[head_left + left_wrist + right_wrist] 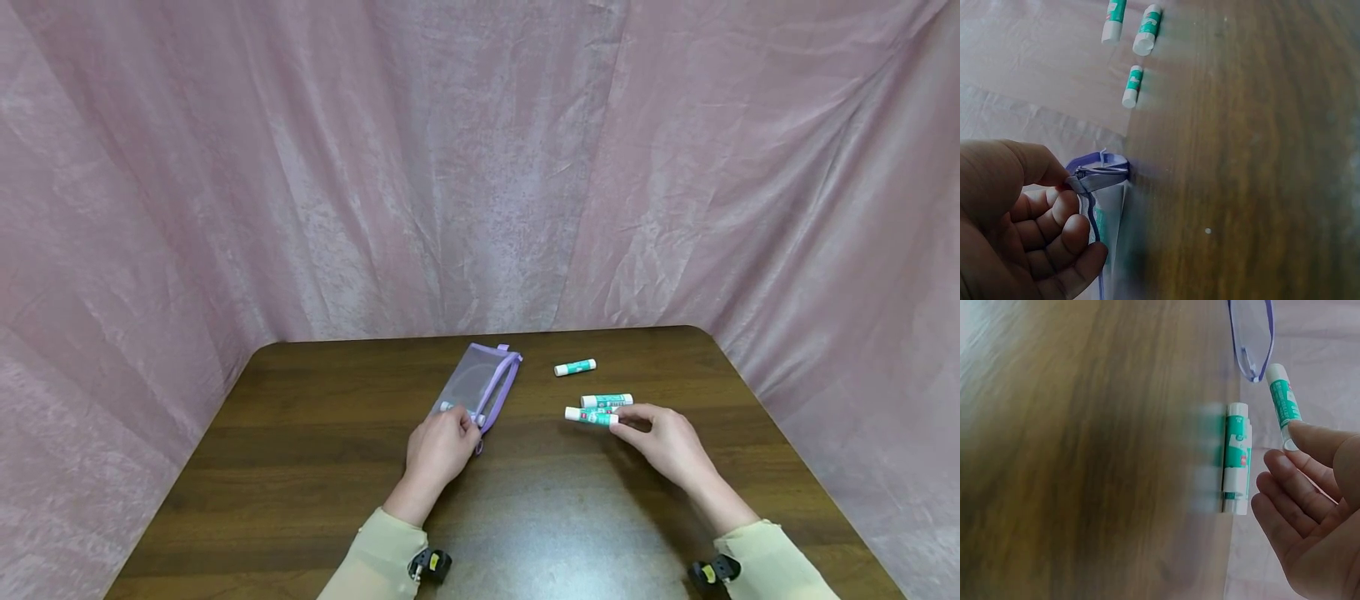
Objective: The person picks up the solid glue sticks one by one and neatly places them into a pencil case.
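The right hand (670, 442) pinches one end of a glue stick (591, 416) between thumb and forefinger, its other fingers loosely bent below. The stick is held off the table (300, 433), its long axis nearly crosswise — the free white end points left, towards the pouch (468, 377), and the pinched end lies right. Just behind it lies the near stick (609, 401), almost parallel, also with a white end to the left; farther back, the far stick (576, 367) slants, its white end left and nearer the person. The left hand (437, 450) pinches the pouch's edge by its gaping zip — the mesh body stretches away, slightly rightward. Pink curtain (480, 167) hangs beyond.
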Motion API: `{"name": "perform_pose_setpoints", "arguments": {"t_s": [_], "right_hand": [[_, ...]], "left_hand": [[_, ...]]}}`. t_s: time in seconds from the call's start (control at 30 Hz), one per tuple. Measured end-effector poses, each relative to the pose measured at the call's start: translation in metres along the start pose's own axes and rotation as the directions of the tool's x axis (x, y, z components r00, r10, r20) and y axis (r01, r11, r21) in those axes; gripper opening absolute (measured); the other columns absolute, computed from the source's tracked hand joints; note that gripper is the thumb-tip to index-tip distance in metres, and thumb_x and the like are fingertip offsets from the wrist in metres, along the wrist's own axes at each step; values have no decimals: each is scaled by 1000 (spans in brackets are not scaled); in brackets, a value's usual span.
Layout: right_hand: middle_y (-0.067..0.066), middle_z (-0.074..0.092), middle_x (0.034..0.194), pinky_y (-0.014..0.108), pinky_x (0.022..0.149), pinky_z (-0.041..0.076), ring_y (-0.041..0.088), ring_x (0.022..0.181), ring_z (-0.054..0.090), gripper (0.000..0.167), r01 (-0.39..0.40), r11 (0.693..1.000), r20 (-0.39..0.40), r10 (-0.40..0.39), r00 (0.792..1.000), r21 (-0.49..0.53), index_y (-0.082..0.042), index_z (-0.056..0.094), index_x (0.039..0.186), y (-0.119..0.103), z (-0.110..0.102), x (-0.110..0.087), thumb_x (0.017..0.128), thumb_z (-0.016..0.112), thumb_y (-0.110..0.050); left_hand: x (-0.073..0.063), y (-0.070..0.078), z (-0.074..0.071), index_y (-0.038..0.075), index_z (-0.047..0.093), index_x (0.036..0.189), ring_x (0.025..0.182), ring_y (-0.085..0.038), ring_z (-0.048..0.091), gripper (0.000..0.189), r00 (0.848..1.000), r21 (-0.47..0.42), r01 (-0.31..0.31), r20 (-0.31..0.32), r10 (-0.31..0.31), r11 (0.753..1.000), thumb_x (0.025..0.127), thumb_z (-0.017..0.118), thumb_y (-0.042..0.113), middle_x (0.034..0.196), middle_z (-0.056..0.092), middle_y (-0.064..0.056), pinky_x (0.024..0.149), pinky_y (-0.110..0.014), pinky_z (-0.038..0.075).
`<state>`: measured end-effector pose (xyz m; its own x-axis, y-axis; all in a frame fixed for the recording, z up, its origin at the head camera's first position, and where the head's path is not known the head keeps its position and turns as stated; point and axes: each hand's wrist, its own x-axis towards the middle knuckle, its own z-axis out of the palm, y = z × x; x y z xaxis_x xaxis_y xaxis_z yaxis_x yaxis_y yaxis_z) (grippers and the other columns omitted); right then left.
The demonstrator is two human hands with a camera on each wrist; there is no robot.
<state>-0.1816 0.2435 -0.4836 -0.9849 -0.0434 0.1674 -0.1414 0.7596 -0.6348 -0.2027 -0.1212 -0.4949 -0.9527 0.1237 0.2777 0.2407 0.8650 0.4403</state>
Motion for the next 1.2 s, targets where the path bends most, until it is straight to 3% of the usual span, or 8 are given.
{"name": "perform_pose_setpoints", "arguments": {"t_s": [0.43,0.77,0.93,1.07,1.2], "right_hand": [[-1,81,110,45,87,56,22,101,75,22,24,999,-1,-24,1000,45,-15,84,115,-17,9,9,98,86,-28],[1,81,122,41,84,53,19,100,73,16,53,996,-5,-53,999,71,-19,85,111,-29,18,15,98,86,-27],[-5,80,109,41,81,51,16,93,68,14,71,996,-8,-70,997,62,-22,85,109,-35,25,19,97,86,-27],[-9,76,96,45,86,49,14,85,63,8,80,994,-11,-79,997,69,-24,83,104,-40,31,23,97,86,-26],[-9,76,97,42,83,49,14,86,63,6,81,994,-19,-80,997,79,-24,83,102,-45,37,26,97,86,-24]], "left_hand": [[0,-2,1,19,62,78,57,-15,51,19,1000,1,-4,-6,4,1000,95,71,18,63,53,9,54,-40,45],[0,-1,1,20,61,76,57,-15,51,19,1000,-2,-5,-11,5,1000,93,70,17,64,54,9,55,-40,45],[0,-1,1,20,61,76,57,-14,51,19,1000,-3,-2,-10,2,1000,93,70,17,64,54,10,55,-40,45],[0,-1,1,20,62,77,57,-14,50,19,1000,-4,-3,-8,3,1000,93,70,16,64,54,10,55,-39,45],[0,-1,1,20,62,77,57,-14,50,19,1000,-8,-5,-8,5,1000,93,70,16,64,53,10,55,-39,45]]}}
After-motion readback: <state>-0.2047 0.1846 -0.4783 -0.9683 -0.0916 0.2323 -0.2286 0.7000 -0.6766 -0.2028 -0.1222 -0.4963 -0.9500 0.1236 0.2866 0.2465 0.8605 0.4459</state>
